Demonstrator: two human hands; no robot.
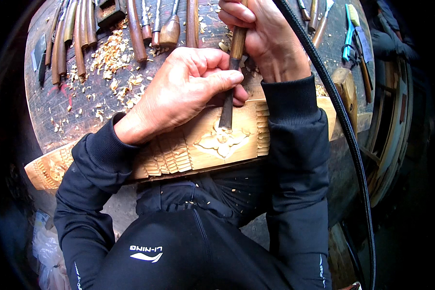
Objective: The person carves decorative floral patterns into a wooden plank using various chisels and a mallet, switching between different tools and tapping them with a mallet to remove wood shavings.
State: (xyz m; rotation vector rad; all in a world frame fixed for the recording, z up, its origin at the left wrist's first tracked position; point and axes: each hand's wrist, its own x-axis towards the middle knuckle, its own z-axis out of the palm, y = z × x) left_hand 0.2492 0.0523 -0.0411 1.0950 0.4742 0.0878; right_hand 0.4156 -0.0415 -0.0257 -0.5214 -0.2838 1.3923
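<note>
A wooden plank (244,116) with carved bands lies across the near edge of the table, a flower-like relief (227,147) near its middle. The cutting end of a carving chisel (225,113) rests on the upper part of that relief, its shaft nearly upright. My left hand (179,94) is closed around the chisel low down, thumb along the shank. Higher up, my right hand (278,43) grips the brown handle, whose top is cut off by the picture's edge. The blade's very tip is hard to make out.
Several wooden-handled carving tools (136,36) lie along the far side amid wood shavings (112,55). A wooden mallet-like block (344,89) and a blue brush (349,38) are at the right. A black braided cable (340,104) hangs past my right arm. A plastic bag (50,261) is at lower left.
</note>
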